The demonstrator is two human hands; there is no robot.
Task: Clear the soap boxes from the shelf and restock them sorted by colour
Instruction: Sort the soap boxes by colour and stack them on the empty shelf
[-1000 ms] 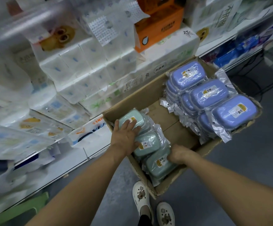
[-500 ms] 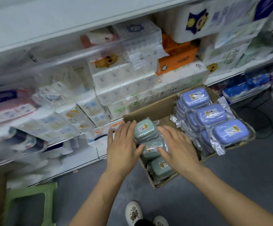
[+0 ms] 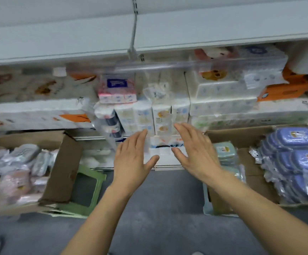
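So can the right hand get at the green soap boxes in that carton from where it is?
Probably yes. The right hand is open and empty, the green soap boxes lie just beside it in the open-topped carton, and nothing covers them.

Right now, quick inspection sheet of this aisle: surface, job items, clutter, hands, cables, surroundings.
Surface: grey floor, bare between the boxes.
Job's things: purple soap boxes and green soap boxes share the right carton; pale, blurred packs fill the left carton.
Clutter: green stool beside the left carton.
Hands: left hand and right hand open, holding nothing.
Cables: nothing seen.
Surroundings: tissue packs on shelves; top shelf bare.
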